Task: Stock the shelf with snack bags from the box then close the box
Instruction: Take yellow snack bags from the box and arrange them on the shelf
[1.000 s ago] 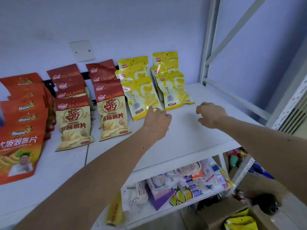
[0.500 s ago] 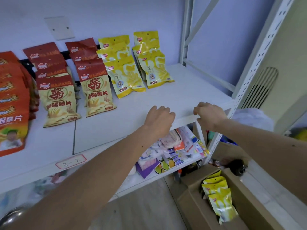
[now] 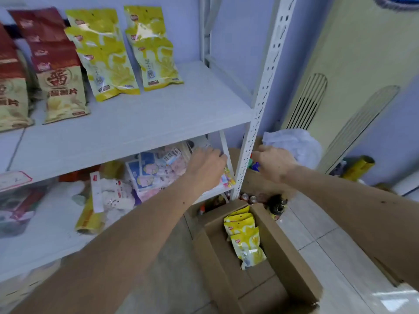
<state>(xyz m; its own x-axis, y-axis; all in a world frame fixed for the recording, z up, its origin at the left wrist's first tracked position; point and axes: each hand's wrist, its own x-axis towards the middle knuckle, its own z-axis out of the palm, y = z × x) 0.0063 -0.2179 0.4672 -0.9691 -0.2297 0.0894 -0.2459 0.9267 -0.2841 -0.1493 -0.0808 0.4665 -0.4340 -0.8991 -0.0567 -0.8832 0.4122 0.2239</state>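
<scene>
Looking down through the head camera, we see both bare arms stretched forward, away from the white metal shelf board and above the open brown cardboard box on the floor. Our left hand hangs in front of the lower shelf level, fingers loosely curled and holding nothing. Our right hand is just past the white perforated shelf upright, fingers also loosely curled, gripping nothing that we can make out; its fingertips are turned away from the camera.

On the shelf board, two overlapping rows of glossy yellow snack bags lie flat, and to their left sit rows of red-and-tan chip bags, just beside them. The right part of the board is bare.

Inside the cardboard box, several more yellow snack bags in the box stand in a row against the right wall, well below both hands. The box flaps stand open.

On the lower shelf we see a jumble of small pastel packets and a yellow foil roll. Behind our right hand rests a crumpled white plastic bag, beside a tall cream air-conditioner cabinet.
</scene>
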